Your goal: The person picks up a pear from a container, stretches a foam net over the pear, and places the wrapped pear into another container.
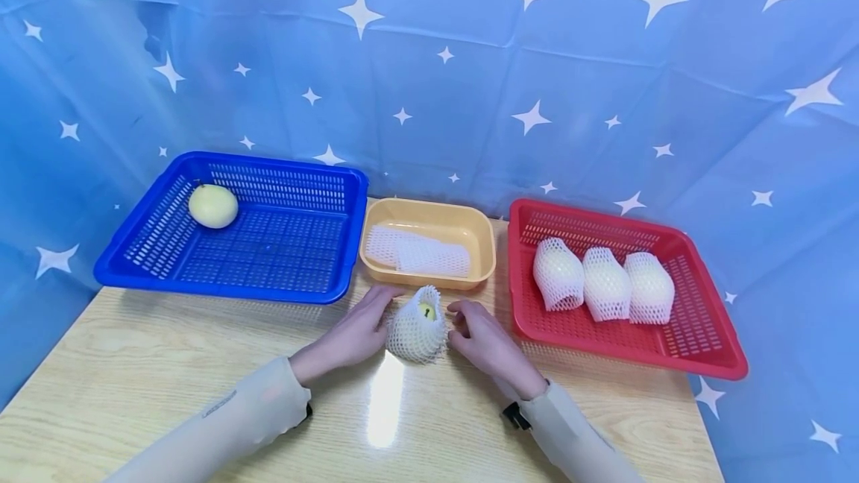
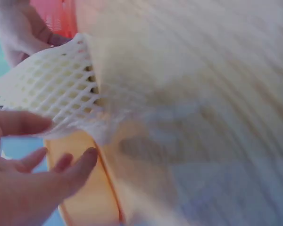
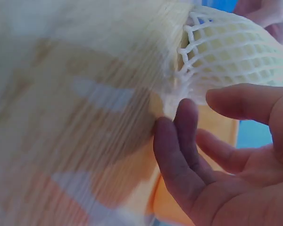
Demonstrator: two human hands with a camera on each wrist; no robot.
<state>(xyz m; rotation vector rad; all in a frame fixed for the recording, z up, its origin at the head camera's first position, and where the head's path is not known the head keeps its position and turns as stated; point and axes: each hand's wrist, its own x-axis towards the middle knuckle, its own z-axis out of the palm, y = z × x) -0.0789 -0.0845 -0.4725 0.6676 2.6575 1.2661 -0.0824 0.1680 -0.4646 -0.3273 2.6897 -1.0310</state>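
A pale yellow-green fruit in a white foam net [image 1: 417, 330] stands on the table between the two hands, its stem showing through the net's top opening. On its left side is the left hand [image 1: 359, 326], fingers relaxed and thumb close to the net [image 2: 52, 89]; whether it touches is unclear. The right hand [image 1: 485, 338] is at the other side, fingers loosely bent and apart from the net. In the right wrist view, thumb and fingers of the right hand [image 3: 226, 155] are spread beside the netted fruit [image 3: 236, 52], holding nothing.
A blue basket [image 1: 268, 293] with one bare fruit [image 1: 213, 206] stands at the left. Behind the hands, a tan tray [image 1: 479, 244] holds flat foam nets [image 1: 432, 256]. At the right, a red basket [image 1: 624, 352] holds several netted fruits [image 1: 606, 285]. A starry blue curtain [image 1: 416, 80] hangs behind.
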